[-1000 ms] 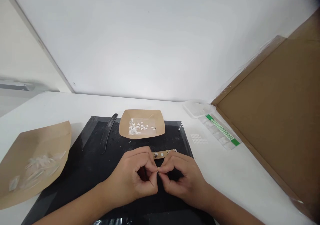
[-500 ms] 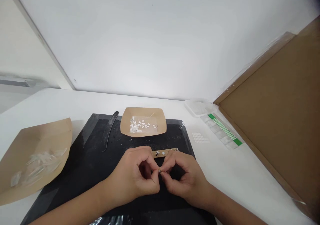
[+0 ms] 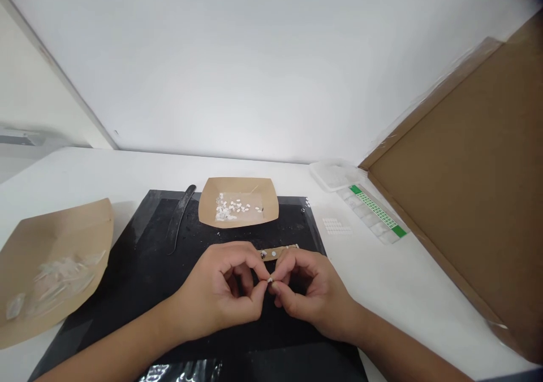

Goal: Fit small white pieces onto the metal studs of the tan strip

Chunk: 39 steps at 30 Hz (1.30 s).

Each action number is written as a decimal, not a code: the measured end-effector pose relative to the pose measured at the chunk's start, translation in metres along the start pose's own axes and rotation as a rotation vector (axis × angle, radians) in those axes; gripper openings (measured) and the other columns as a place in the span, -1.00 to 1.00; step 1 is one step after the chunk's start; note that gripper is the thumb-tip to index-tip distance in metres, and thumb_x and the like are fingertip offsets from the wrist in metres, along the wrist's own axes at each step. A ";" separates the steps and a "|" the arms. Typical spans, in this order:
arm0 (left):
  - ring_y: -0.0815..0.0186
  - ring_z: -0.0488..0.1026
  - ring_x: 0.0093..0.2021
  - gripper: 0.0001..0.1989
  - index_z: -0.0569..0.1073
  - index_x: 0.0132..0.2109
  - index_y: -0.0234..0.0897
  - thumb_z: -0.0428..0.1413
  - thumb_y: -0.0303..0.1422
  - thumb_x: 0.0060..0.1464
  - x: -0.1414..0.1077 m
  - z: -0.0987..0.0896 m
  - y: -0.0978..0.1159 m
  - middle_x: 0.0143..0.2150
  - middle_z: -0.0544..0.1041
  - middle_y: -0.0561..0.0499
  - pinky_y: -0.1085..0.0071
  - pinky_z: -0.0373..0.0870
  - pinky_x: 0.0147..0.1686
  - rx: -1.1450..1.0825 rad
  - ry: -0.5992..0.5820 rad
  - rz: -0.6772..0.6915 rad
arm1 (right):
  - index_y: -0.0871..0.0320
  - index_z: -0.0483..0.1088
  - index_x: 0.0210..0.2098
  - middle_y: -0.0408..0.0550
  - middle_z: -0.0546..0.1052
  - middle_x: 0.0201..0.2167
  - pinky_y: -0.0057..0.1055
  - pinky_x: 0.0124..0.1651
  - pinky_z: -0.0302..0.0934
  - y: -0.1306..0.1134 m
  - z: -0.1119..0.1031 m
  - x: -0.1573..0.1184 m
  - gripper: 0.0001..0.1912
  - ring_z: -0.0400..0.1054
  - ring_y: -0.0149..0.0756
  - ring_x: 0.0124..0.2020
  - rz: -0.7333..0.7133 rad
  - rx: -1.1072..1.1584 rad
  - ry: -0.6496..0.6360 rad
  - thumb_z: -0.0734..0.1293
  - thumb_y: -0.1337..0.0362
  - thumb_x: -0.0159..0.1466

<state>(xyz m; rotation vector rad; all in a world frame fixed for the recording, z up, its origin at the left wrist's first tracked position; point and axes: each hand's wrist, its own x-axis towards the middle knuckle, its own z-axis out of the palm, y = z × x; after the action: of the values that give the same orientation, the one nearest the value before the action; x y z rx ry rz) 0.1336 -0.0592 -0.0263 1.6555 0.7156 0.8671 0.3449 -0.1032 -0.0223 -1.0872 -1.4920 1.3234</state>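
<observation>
My left hand [image 3: 231, 286] and my right hand [image 3: 311, 291] meet fingertip to fingertip over the black mat [image 3: 169, 280]. Between their pinched thumbs and forefingers sits a tiny pale piece [image 3: 270, 280], too small to name and mostly covered by the fingertips. Just behind the fingers lies a narrow brown strip [image 3: 280, 253] with small white dots and dark specks on it; my hands hide part of it. Farther back, a brown paper tray [image 3: 206, 206] holds many small white oval pieces [image 3: 231, 207].
A curved black nail file [image 3: 181, 218] lies at the mat's back left. Clear plastic pieces [image 3: 63, 280] fill another paper tray [image 3: 91, 218] on the left. To the right are white dot stickers [image 3: 336, 226], a green-labelled clear case [image 3: 377, 212], a translucent lid [image 3: 335, 175] and a cardboard wall [image 3: 462, 184].
The pinched fingertips have shifted slightly, and the pale piece between them shows a little more. The whole view has moved a little; trays and mat stay as they were.
</observation>
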 end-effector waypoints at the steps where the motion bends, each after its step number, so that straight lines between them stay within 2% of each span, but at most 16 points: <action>1: 0.53 0.44 -0.59 -0.92 0.58 -0.30 -0.33 0.24 -0.54 0.01 0.000 0.001 0.000 -0.35 0.56 0.01 0.68 0.26 -0.64 0.020 0.011 0.015 | 0.15 0.52 -0.30 -0.15 0.57 -0.48 -0.48 -0.38 0.29 0.000 0.000 0.000 -0.92 0.41 -0.40 -0.49 0.002 0.007 0.000 0.50 0.33 0.27; 23: 0.51 0.48 -0.58 -0.91 0.59 -0.35 -0.28 0.20 -0.53 0.04 0.001 0.001 0.008 -0.42 0.57 0.07 0.70 0.37 -0.61 0.270 0.076 0.083 | 0.16 0.53 -0.34 -0.21 0.52 -0.49 -0.53 -0.41 0.25 -0.001 0.007 0.000 -0.93 0.34 -0.47 -0.50 0.086 0.030 0.080 0.51 0.36 0.22; 39: 0.48 0.46 -0.59 -0.93 0.55 -0.43 -0.30 0.19 -0.51 -0.06 0.001 0.003 0.012 -0.48 0.57 0.06 0.68 0.37 -0.60 0.221 0.051 -0.104 | 0.16 0.56 -0.31 -0.20 0.54 -0.52 -0.51 -0.45 0.27 -0.002 0.008 -0.001 -0.77 0.39 -0.43 -0.50 0.185 0.153 0.042 0.62 0.21 0.19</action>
<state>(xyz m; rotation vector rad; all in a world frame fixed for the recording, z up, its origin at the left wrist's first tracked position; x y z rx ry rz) 0.1365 -0.0627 -0.0147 1.7778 0.9534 0.7803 0.3372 -0.1067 -0.0207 -1.1674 -1.2608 1.5067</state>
